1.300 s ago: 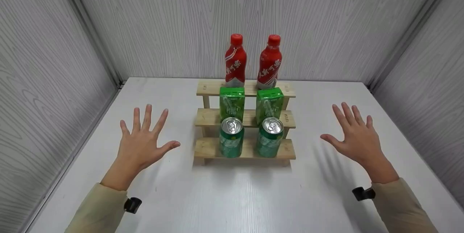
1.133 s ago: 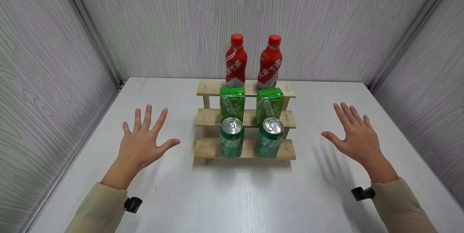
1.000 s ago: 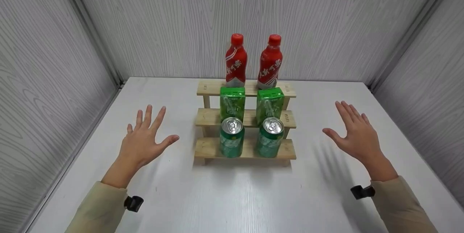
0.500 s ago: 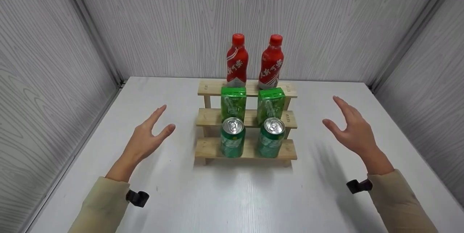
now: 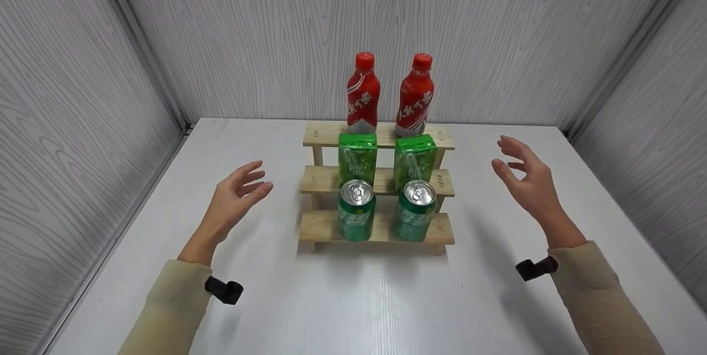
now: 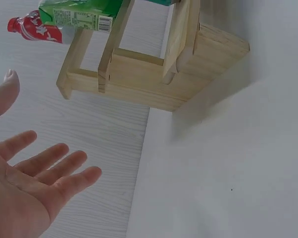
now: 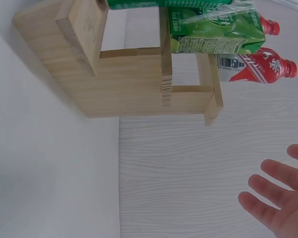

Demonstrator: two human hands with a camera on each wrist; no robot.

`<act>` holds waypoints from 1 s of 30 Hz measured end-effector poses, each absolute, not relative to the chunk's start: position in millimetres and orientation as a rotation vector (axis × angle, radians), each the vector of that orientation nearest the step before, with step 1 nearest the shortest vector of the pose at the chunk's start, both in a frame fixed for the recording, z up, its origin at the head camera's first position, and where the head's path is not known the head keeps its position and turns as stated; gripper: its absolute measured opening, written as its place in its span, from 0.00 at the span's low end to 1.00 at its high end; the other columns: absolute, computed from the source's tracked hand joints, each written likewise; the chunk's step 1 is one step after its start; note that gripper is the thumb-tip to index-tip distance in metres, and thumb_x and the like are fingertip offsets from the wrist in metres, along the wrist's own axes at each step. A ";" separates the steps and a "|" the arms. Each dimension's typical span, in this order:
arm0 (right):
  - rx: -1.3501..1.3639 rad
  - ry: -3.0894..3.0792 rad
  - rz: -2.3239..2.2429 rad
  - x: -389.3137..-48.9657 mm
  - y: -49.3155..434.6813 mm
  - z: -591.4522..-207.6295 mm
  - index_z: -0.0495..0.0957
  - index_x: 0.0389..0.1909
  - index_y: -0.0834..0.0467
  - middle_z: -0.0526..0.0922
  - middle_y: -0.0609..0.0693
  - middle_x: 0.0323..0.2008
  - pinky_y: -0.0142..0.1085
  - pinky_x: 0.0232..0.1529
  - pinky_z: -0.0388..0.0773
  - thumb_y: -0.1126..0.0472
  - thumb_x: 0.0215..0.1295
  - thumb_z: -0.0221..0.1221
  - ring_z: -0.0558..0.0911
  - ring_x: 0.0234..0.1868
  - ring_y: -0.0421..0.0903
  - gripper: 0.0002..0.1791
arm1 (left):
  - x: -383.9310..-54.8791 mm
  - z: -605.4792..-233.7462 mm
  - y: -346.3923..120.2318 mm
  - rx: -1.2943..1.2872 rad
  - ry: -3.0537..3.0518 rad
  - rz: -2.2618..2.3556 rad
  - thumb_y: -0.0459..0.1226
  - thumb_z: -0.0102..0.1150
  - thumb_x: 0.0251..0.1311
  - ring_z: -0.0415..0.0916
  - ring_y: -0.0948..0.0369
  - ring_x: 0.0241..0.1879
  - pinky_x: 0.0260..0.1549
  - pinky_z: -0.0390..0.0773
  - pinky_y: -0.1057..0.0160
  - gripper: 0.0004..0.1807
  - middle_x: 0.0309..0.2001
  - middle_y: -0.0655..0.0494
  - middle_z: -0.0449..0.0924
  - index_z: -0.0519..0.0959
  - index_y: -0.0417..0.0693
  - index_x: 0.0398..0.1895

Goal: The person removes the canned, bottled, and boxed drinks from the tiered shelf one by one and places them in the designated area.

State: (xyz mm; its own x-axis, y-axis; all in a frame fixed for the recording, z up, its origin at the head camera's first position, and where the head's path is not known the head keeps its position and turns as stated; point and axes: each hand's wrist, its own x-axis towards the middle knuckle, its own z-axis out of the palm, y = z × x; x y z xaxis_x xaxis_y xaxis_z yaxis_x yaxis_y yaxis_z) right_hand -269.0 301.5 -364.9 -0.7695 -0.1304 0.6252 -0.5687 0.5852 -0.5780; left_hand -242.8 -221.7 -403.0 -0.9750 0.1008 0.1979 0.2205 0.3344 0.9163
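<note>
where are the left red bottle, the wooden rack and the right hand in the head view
Left red bottle [image 5: 363, 94]: head view, middle of its body.
Wooden rack [image 5: 320, 226]: head view, bare left end of the lowest shelf.
Right hand [image 5: 533, 189]: head view, middle of the hand.

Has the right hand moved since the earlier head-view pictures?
Yes, upward in the head view. The right hand, at first with its thumb tip lower than the front edge of the middle shelf, now has it higher.

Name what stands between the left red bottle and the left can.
In the head view, a green carton stands on the middle shelf, with the red bottle behind it and the can in front.
</note>
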 end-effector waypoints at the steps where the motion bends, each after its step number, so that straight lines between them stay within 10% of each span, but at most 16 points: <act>1: 0.543 -2.284 1.130 -269.0 298.5 -362.1 0.66 0.63 0.61 0.73 0.60 0.56 0.25 0.48 0.67 0.66 0.64 0.57 0.72 0.55 0.56 0.26 | -244.0 -404.3 -221.6 -0.293 -2.459 -1.767 0.48 0.61 0.58 0.70 0.51 0.56 0.50 0.73 0.53 0.36 0.60 0.46 0.68 0.62 0.48 0.67; 30: 0.774 -1.904 2.047 -324.1 267.3 -332.5 0.66 0.61 0.62 0.71 0.66 0.56 0.41 0.49 0.75 0.66 0.66 0.54 0.74 0.54 0.57 0.23 | -275.2 -430.3 -199.9 -0.228 -2.074 -2.563 0.30 0.61 0.57 0.66 0.45 0.59 0.45 0.75 0.49 0.31 0.60 0.42 0.65 0.62 0.45 0.64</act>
